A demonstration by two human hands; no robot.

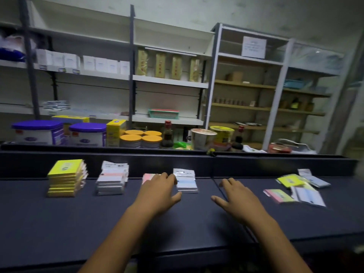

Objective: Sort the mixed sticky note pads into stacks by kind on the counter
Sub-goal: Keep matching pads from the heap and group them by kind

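On the dark counter (78,223) stand stacks of sticky note pads: a tall yellow stack (66,177) at the left, a white-and-pink packaged stack (113,179) beside it, and a blue-striped packaged stack (186,181) in the middle. A pink pad (146,177) lies partly hidden under my left hand (157,192), whose straight fingers rest on it and touch the blue-striped stack's left edge. My right hand (235,199) lies flat on the counter, fingers spread, holding nothing. Unsorted pads lie at the right: a yellow one (291,180), a pink-and-green one (278,196), and blue packaged ones (310,197).
A raised ledge (177,154) runs along the counter's back. Behind it stand purple-lidded tubs (38,133), orange-lidded jars (140,138), bottles (167,133) and cups (202,138). Shelves with boxes fill the wall. A thin dark cord (218,188) crosses the counter between my hands.
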